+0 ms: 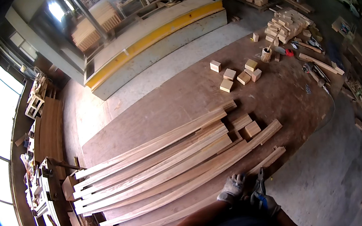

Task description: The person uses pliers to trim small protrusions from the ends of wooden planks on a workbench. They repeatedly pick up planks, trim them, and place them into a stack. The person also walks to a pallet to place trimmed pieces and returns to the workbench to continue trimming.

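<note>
My left hand (232, 187), in a pale work glove, is closed over the nearest long wooden strip (177, 215), close to its right end. Beside it my gloved right hand (268, 204) is closed round a dark, narrow-jawed tool with blue handles, which looks like pliers (260, 181). The tool's tip points up, away from me, next to the strip. Part of the right hand and the space between the hands lie in shadow. Beyond the hands several more wooden strips (192, 187) lie side by side.
Several loose blocks (229, 74) stand on the brown floor sheet (160, 102), with a block pile (287, 24) and tools (313, 72) at the far right. A large yellow-edged machine (154, 30) stands at the back. Stacked timber (48, 133) lines the left, by the windows.
</note>
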